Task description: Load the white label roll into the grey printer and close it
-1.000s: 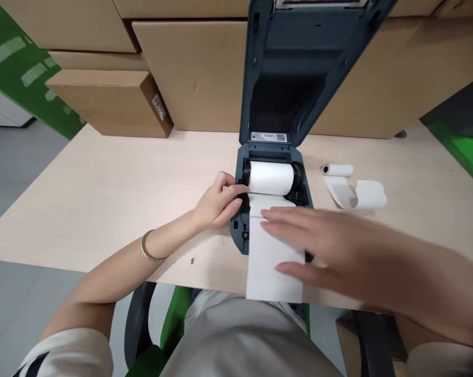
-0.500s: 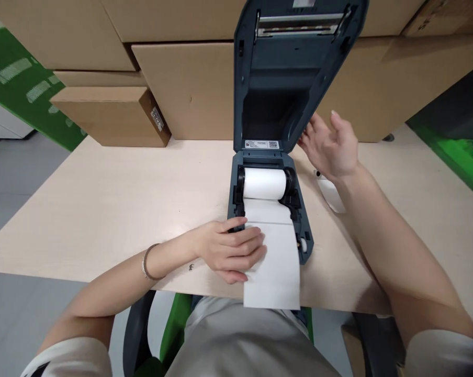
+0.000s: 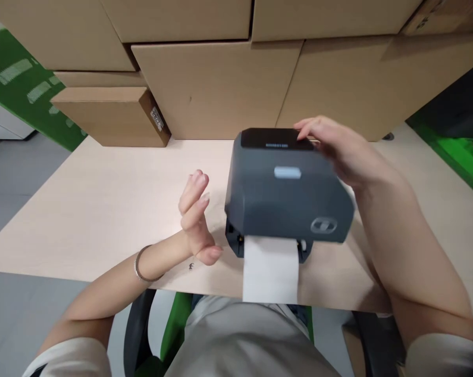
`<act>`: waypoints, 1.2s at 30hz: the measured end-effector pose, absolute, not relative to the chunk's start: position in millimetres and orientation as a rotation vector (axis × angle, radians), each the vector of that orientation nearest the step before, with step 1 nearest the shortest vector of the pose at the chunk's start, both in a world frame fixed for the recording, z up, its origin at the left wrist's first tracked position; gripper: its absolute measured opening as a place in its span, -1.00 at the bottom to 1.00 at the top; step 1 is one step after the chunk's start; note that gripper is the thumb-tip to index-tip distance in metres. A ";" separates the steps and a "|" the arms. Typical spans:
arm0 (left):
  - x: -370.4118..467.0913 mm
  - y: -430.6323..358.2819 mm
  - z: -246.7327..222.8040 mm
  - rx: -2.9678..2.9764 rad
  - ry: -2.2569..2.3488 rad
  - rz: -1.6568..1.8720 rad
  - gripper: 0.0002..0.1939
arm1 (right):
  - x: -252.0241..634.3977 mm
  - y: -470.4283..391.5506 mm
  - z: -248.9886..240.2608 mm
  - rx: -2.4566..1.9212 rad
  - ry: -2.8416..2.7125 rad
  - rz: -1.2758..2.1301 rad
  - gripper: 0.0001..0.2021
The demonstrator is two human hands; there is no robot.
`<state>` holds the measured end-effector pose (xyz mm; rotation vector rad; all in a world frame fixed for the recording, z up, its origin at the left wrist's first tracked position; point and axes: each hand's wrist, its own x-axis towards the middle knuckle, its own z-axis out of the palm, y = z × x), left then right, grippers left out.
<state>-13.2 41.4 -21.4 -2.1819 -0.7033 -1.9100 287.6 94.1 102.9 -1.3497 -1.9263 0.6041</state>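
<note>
Touching the label printer lid (image 3: 278, 204), not yet flush, is the right hand (image 3: 334, 144), grip unclear; the left hand (image 3: 196, 222) is empty, paper strip (image 3: 271, 272) already out front.

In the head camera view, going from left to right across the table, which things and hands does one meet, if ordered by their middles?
Cardboard box with a white label, left hand, dark printer, right hand touching the printer.

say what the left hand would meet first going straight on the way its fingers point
Probably the big box at the back of the table, passing left of the printer; the left hand looks raised, so its height and tilt are hard to judge.
</note>
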 end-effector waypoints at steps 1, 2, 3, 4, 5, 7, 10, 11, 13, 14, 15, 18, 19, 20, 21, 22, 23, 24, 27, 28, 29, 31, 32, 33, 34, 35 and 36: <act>-9.0 40.0 -13.9 -2.184 -0.713 -1.877 -0.08 | 285.0 88.0 103.2 -1.350 -1.965 0.613 -0.57; -6.3 37.9 -7.4 -2.218 -0.716 -1.814 -0.04 | 282.5 82.1 103.9 -1.337 -1.998 0.636 -0.60; -5.0 35.5 -2.1 -2.278 -0.693 -1.740 -0.02 | 280.1 76.5 105.1 -1.317 -2.038 0.646 -0.58; -4.7 33.1 2.0 -2.356 -0.646 -1.667 -0.01 | 277.9 71.4 106.9 -1.296 -2.103 0.609 -0.55; -5.1 30.9 5.1 -2.443 -0.578 -1.606 -0.02 | 275.9 67.1 109.1 -1.272 -2.163 0.557 -0.53; -5.4 27.5 9.7 -2.586 -0.409 -1.568 -0.08 | 271.4 60.3 114.2 -1.218 -2.243 0.459 -0.56; -1.8 25.3 14.9 -2.610 -0.272 -1.642 -0.25 | 259.7 52.2 119.3 -1.073 -2.265 0.346 -0.73; 0.2 25.2 16.3 -2.588 -0.259 -1.660 -0.32 | 254.1 49.0 119.6 -1.023 -2.215 0.337 -0.81; 4.2 25.9 18.3 -2.550 -0.220 -1.675 -0.44 | 241.9 41.4 118.5 -0.929 -2.026 0.435 -0.74; 5.6 26.4 18.9 -2.541 -0.191 -1.681 -0.49 | 236.4 37.4 117.3 -0.851 -1.920 0.548 -0.61; 6.6 27.1 19.2 -2.539 -0.162 -1.680 -0.52 | 231.9 33.5 116.0 -0.746 -1.835 0.698 -0.50; 7.0 28.9 18.5 -2.537 -0.107 -1.651 -0.61 | 226.5 26.6 114.0 -0.330 -1.779 1.194 -0.40; 6.5 29.3 18.0 -2.531 -0.094 -1.645 -0.64 | 226.9 26.4 114.3 -0.221 -1.808 1.331 -0.40; 6.1 29.6 17.5 -2.528 -0.076 -1.642 -0.70 | 228.0 27.1 115.0 -0.150 -1.849 1.449 -0.40; 5.7 29.9 17.1 -2.527 -0.057 -1.645 -0.76 | 229.2 28.5 115.9 -0.105 -1.896 1.544 -0.40; 5.5 30.2 16.8 -2.529 -0.038 -1.653 -0.82 | 230.3 30.4 117.0 -0.086 -1.950 1.622 -0.40; 5.6 30.5 16.7 -2.533 -0.027 -1.656 -0.87 | 231.2 32.3 117.9 -0.087 -2.012 1.682 -0.39; 5.9 30.9 16.8 -2.536 -0.020 -1.653 -0.90 | 231.6 33.9 118.6 -0.094 -2.072 1.719 -0.40; 8.0 32.6 18.2 -2.468 -0.002 -1.663 -0.92 | 231.2 35.3 118.9 -0.123 -2.216 1.721 -0.43; 8.7 33.3 18.9 -2.441 0.002 -1.658 -0.90 | 230.8 34.6 118.5 -0.122 -2.244 1.698 -0.45; 9.3 34.0 19.5 -2.419 0.007 -1.650 -0.89 | 230.4 33.3 118.0 -0.120 -2.269 1.672 -0.48; 9.9 35.0 20.4 -2.398 0.025 -1.636 -0.88 | 229.5 29.9 117.5 -0.126 -2.307 1.614 -0.53; 10.0 35.4 20.6 -2.396 0.037 -1.631 -0.87 | 229.2 28.1 117.5 -0.135 -2.319 1.587 -0.55; 10.0 35.7 20.8 -2.395 0.050 -1.630 -0.86 | 228.8 26.3 117.7 -0.147 -2.326 1.565 -0.56; 9.9 35.8 20.8 -2.394 0.058 -1.634 -0.86 | 228.5 24.8 118.1 -0.164 -2.331 1.548 -0.57; 9.7 36.0 20.7 -2.394 0.061 -1.639 -0.85 | 228.2 23.5 118.4 -0.178 -2.334 1.536 -0.57; 9.5 36.2 20.5 -2.396 0.058 -1.640 -0.85 | 228.0 22.5 118.8 -0.187 -2.335 1.530 -0.58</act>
